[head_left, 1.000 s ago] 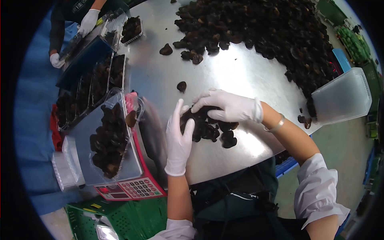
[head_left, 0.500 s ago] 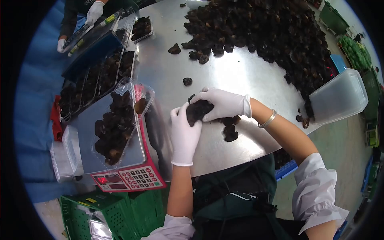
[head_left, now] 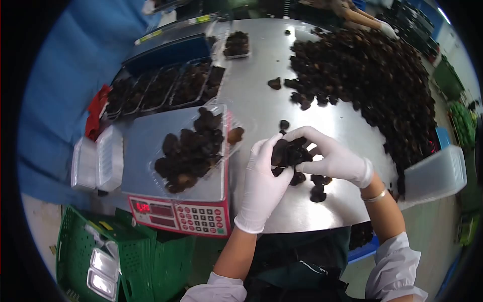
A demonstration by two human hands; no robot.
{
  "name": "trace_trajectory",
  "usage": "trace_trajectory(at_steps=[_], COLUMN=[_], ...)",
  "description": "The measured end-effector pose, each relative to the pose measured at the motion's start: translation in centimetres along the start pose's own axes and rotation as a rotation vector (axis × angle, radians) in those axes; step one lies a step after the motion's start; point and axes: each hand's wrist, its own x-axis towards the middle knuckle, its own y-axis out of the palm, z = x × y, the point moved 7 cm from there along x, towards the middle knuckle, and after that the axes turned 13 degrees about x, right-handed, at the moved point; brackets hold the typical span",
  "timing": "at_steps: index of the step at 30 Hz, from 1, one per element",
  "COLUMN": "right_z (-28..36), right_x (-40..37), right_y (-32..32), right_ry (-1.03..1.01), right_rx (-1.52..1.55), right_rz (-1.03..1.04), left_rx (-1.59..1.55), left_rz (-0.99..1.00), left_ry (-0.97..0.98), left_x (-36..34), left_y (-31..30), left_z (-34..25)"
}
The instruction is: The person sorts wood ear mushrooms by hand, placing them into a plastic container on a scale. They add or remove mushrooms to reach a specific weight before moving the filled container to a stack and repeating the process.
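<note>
In white gloves, my left hand (head_left: 261, 178) and my right hand (head_left: 334, 157) are closed around a small bunch of wood ear mushrooms (head_left: 288, 153) above the steel table. Thumbs and fingertips press on the dark pieces from both sides. Just below my right hand lie a few loose wood ear pieces (head_left: 318, 192). To the left of my left hand, a clear plastic tray (head_left: 237, 122) with wood ear mushrooms rests on the pan of a red-framed digital scale (head_left: 176, 214), whose red display is lit.
A big pile of wood ears (head_left: 362, 75) covers the table's far right. Filled trays (head_left: 163, 88) line the back left. Stacked clear containers (head_left: 435, 173) stand at the right edge, empty white trays (head_left: 98, 158) left of the scale. Another person's gloved hand (head_left: 388, 30) is beyond the pile.
The view has swung, so the table and scale appear shifted right. My hands still hold wood ears, now with a looser bunch showing between them. Another person's hand appears behind the pile.
</note>
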Motion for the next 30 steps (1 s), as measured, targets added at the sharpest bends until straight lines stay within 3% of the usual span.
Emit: trace_trajectory(at_steps=[3,5,7,9,11,13,16,19,22,25,27,30], right_z=[4.5,6.1,6.8,5.5,3.1,3.2,3.9,4.2,3.6,3.3,2.2,0.3], right_x=[2.1,4.9,7.8,10.5,11.9,11.6,10.3,9.8,8.6,6.5,5.3,4.3], right_y=[1.5,3.5,4.8,5.3,5.4,5.5,4.5,3.1,2.4,1.8,1.1,-0.2], right_ry=[-0.3,-0.36,-0.502,-0.372,-0.418,-0.452,-0.204,-0.351,-0.363,-0.352,-0.339,-0.414], right_rx=[-0.245,-0.201,-0.312,-0.318,-0.433,-0.55,-0.452,-0.432,-0.414,-0.359,-0.315,-0.29], right_rz=[0.051,0.11,0.09,0.101,0.136,0.156,0.136,0.096,-0.009,-0.086,-0.093,-0.143], left_rx=[0.207,0.4,0.466,0.614,0.781,0.716,0.775,0.704,0.728,0.697,0.683,0.535], left_rz=[-0.132,-0.186,-0.158,-0.07,0.16,0.311,0.279,0.218,0.187,0.046,-0.165,-0.513], left_ry=[0.141,0.229,0.139,0.156,0.127,-0.039,0.027,0.034,0.055,0.098,0.136,0.347], left_x=[0.6,1.7,3.7,5.7,6.3,6.1,5.6,5.1,4.6,3.2,1.2,-3.6], left_y=[-5.6,-9.0,-11.4,-12.8,-13.1,-13.4,-13.9,-14.2,-14.4,-15.6,-17.1,-16.5], left_z=[-3.5,-4.1,-3.0,-1.5,0.0,1.8,1.7,1.1,1.1,1.2,0.9,-1.3])
